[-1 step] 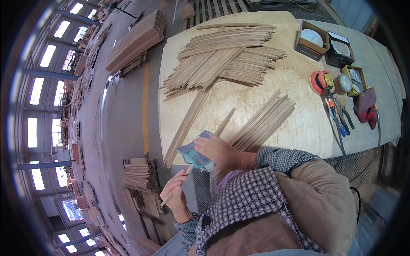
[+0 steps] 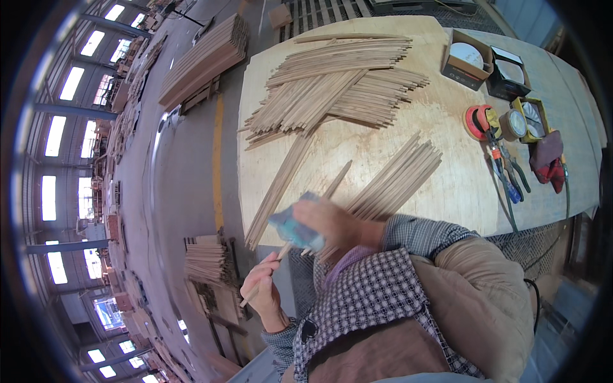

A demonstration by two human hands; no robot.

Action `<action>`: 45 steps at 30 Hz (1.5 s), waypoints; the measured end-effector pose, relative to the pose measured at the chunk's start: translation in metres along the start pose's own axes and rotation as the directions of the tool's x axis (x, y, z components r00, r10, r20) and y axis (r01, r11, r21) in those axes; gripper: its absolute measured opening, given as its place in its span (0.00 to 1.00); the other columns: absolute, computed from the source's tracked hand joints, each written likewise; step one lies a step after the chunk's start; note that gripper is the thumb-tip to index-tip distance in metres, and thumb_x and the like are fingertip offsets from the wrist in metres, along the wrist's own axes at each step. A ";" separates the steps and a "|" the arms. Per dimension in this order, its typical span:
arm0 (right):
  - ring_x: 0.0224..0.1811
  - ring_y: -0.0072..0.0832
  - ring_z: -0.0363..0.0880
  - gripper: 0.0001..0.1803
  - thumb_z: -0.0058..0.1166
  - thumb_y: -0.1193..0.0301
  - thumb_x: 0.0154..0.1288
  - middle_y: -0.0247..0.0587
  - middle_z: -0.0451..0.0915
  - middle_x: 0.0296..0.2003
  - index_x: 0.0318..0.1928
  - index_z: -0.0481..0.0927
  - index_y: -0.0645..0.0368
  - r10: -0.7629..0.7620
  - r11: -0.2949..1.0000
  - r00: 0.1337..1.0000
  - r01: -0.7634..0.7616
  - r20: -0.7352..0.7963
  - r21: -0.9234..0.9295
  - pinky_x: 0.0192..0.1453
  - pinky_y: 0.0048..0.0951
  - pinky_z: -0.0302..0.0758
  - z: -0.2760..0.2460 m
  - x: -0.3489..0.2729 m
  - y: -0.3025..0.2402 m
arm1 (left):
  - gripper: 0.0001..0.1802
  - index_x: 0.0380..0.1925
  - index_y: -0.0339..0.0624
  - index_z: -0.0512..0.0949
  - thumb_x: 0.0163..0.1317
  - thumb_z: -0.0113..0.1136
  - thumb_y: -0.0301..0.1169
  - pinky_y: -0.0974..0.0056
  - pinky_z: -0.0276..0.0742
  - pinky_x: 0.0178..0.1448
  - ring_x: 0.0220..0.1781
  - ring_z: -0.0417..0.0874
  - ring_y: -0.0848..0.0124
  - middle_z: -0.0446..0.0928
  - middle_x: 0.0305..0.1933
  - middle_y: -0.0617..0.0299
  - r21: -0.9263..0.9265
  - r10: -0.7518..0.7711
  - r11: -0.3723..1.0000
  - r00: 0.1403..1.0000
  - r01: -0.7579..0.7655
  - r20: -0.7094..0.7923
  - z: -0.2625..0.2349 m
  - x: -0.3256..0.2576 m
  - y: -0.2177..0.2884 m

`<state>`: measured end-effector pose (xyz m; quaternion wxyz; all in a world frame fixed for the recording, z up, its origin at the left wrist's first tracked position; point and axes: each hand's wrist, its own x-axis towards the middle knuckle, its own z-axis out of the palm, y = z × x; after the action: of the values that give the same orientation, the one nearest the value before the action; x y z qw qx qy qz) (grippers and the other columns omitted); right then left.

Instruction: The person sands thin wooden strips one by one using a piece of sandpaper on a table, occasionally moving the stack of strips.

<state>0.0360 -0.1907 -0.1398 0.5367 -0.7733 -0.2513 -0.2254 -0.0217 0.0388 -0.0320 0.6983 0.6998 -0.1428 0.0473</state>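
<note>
At the near edge of the pale plywood table (image 2: 408,127), my left hand (image 2: 265,281) is closed around the lower end of a long, thin wooden strip (image 2: 300,226), which slants up across the edge toward the middle of the table. My right hand (image 2: 332,220) presses a folded blue abrasive pad (image 2: 295,228) tight over the strip partway along it. The strip looks light and stiff but slender enough to snap if bent, so I judge it best held low and near the pad, as it is. Loose piles of the same wooden strips (image 2: 338,83) lie fanned toward the far edge, and more beside my right hand. Near the far right corner stand two open cardboard boxes (image 2: 469,60), one brown with a white disc inside, one dark. Along the right edge lie an orange tape roll (image 2: 476,121), pliers (image 2: 511,175) and a dark red cloth (image 2: 548,159).
</note>
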 end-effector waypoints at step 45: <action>0.64 0.39 0.69 0.18 0.44 0.74 0.63 0.49 0.73 0.58 0.53 0.74 0.63 0.428 0.894 0.887 -0.386 0.173 -0.228 0.65 0.46 0.65 -0.030 0.012 0.031 | 0.08 0.30 0.28 0.75 0.62 0.57 0.24 0.66 0.80 0.30 0.25 0.79 0.69 0.78 0.27 0.52 0.270 0.026 0.950 0.824 0.156 -0.566 0.013 0.006 -0.026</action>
<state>0.0623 -0.2267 -0.1448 0.4662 -0.8757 -0.1182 -0.0434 -0.0102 0.0251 -0.0558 0.5938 0.7582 0.1029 0.2489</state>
